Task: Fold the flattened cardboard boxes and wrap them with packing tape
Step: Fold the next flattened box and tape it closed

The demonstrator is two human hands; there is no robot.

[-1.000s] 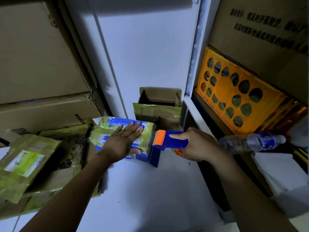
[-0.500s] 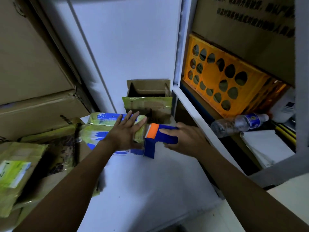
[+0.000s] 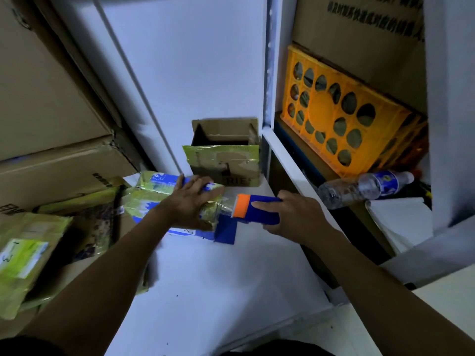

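Note:
A small box (image 3: 151, 196) wrapped in yellow-green tape with blue print lies on the white table (image 3: 226, 278). My left hand (image 3: 191, 202) presses flat on its top, fingers straight. My right hand (image 3: 295, 217) grips the blue handle of a tape dispenser (image 3: 246, 209) with an orange roller, index finger stretched along the handle. The dispenser's head sits against the box's right end, where clear tape shows.
An open-topped taped carton (image 3: 223, 160) stands behind against the wall. Taped parcels (image 3: 23, 255) and big cardboard boxes (image 3: 46, 104) pile up at left. On the right, a shelf holds an orange crate (image 3: 341, 124), a plastic bottle (image 3: 365, 187) and white paper (image 3: 401, 222).
The view has shifted, so everything sits a little further left and lower. Both hands keep their hold; the dispenser stays at the box's right end.

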